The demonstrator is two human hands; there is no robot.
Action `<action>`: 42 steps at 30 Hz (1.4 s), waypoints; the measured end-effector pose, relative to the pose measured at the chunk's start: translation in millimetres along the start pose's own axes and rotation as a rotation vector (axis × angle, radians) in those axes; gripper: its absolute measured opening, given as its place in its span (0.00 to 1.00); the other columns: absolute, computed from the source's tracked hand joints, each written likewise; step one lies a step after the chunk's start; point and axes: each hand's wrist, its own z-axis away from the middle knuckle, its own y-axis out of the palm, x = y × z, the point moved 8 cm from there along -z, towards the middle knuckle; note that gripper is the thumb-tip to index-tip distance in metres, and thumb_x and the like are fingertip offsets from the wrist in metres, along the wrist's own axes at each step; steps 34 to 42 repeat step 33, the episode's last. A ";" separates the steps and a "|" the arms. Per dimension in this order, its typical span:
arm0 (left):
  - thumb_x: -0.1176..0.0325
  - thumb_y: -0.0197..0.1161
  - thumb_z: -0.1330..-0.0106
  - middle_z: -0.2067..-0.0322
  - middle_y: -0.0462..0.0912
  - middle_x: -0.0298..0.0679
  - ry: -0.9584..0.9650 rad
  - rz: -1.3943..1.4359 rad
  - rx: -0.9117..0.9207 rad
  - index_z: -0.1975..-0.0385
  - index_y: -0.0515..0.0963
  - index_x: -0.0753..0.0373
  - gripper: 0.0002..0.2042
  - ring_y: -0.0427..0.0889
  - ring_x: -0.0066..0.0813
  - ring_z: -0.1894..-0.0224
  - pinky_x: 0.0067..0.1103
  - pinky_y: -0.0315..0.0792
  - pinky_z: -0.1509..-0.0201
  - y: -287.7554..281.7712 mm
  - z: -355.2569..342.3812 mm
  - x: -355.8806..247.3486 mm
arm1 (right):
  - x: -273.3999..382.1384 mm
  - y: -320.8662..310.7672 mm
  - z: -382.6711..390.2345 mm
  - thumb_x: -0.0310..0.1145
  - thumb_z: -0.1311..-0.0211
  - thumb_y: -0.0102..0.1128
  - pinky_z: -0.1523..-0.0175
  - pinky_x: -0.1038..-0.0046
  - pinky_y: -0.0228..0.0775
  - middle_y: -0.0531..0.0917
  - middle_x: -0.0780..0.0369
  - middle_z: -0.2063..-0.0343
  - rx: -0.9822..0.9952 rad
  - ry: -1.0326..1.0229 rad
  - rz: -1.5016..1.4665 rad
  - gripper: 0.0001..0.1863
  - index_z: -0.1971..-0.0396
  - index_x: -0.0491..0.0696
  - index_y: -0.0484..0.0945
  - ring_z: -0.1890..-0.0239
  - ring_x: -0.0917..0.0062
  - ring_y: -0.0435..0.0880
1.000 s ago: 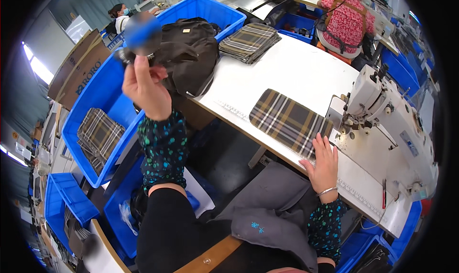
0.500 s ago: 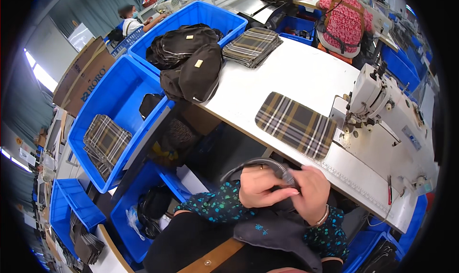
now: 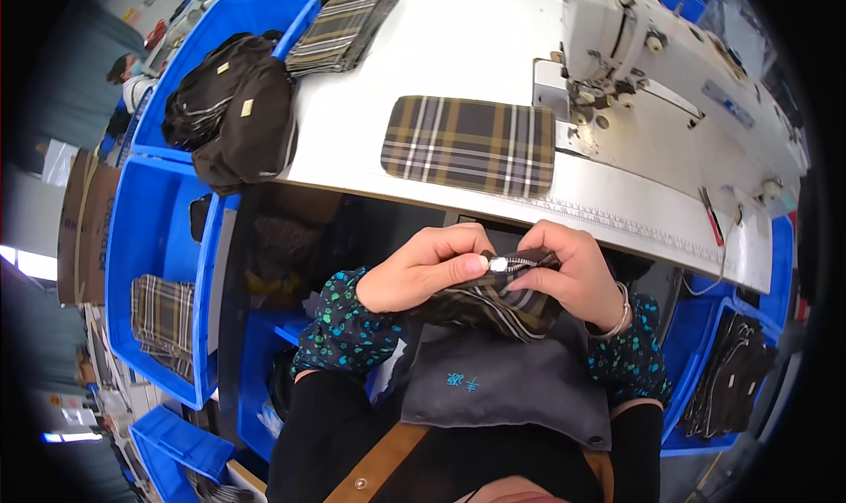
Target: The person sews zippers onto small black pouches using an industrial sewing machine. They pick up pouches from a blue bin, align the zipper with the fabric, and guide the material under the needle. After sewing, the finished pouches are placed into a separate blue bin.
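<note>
Both my hands meet low centre, just under the table edge. My left hand [image 3: 423,269] is curled tight, thumb and forefinger pinching a small silver zipper pull [image 3: 499,263] at its 3 o'clock. My right hand [image 3: 568,274] is closed too, fingers clamped on the dark zipper tape and the top edge of a folded plaid fabric piece [image 3: 493,305], which hangs from both hands over my lap at 6 o'clock of the pull. Grey apron [image 3: 502,388] lies under it, touching. A silver bracelet [image 3: 619,313] sits on my right wrist.

At 12 o'clock of my hands, a flat plaid panel [image 3: 469,145] lies on the white table [image 3: 458,53], near its front edge. Sewing machine [image 3: 656,71] at 1 o'clock, just beside the panel's right end. Stack of plaid pieces [image 3: 339,29] at 11 o'clock on the table corner. Dark bags [image 3: 233,111] piled at 10 o'clock, spilling over a blue bin [image 3: 256,14]. Another blue bin [image 3: 154,238] at 9 o'clock holds more plaid pieces [image 3: 161,313]. Black pieces [image 3: 736,375] in a blue bin at 4 o'clock.
</note>
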 end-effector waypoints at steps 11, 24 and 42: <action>0.68 0.72 0.30 0.71 0.77 0.26 -0.175 0.158 0.096 0.57 0.85 0.67 0.09 0.71 0.11 0.70 0.16 0.65 0.67 24.3 -11.9 7.8 | 10.8 -4.4 6.9 0.31 0.36 0.74 0.64 0.79 0.64 0.80 0.68 0.73 0.120 -0.027 -0.156 0.09 0.72 0.43 0.85 0.71 0.86 0.74; 0.68 0.83 0.47 0.63 0.76 0.36 0.058 -0.288 0.209 0.66 0.88 0.66 0.13 0.76 0.28 0.60 0.25 0.69 0.56 -62.0 21.2 -32.6 | 38.5 -124.6 71.0 0.39 0.40 0.74 0.57 0.72 0.69 0.79 0.62 0.73 -0.394 -0.446 -0.497 0.16 0.76 0.42 0.82 0.64 0.76 0.76; 0.74 0.79 0.56 0.49 0.82 0.41 0.186 -1.561 -0.498 0.69 0.91 0.58 0.11 0.76 0.41 0.44 0.36 0.71 0.41 -109.1 37.0 -138.8 | 45.1 -70.0 24.4 0.29 0.48 0.78 0.47 0.69 0.76 0.89 0.64 0.63 -0.194 -0.710 0.798 0.09 0.66 0.50 0.88 0.52 0.73 0.85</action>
